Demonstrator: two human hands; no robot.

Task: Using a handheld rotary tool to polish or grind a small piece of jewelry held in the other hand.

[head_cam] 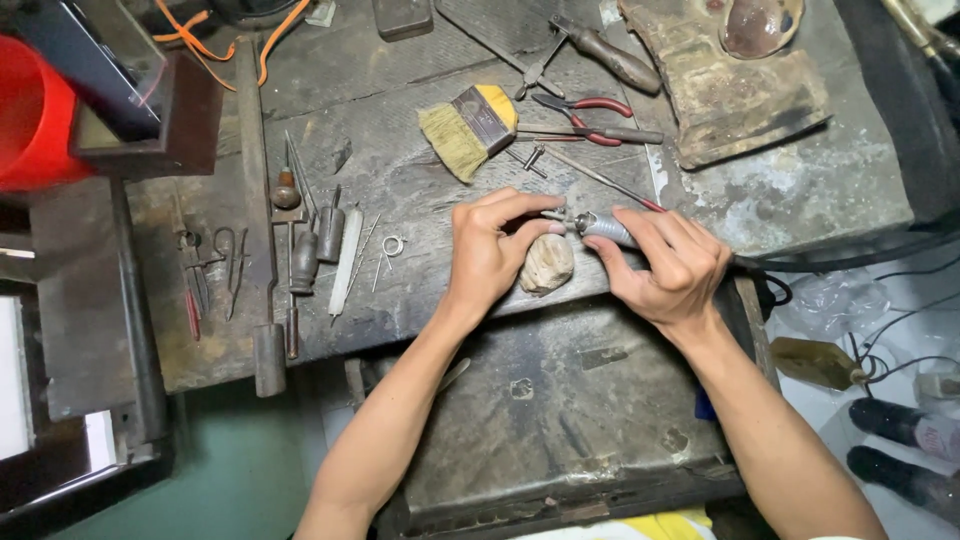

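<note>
Rotary handpiece [607,229] gripped in right hand [668,264], fingers curled; left hand [490,250] pinches sth tiny, prob. at its tip.

Whatever the left hand [492,250] is pinching at the tip of the handpiece [604,229] is too small to make out, and its fingertips are covering it. The right hand [668,262] is hiding most of the handpiece's barrel. The pale peg [546,264] is disappearing partly behind the left thumb. The red bucket [38,112] is running off the left edge, and the picture's top edge is cutting off the shallow dish [758,24]. Both forearms are leaving the frame at the bottom. The small hand tools [212,268] lying on the bench [400,190] are too fine to identify.
</note>
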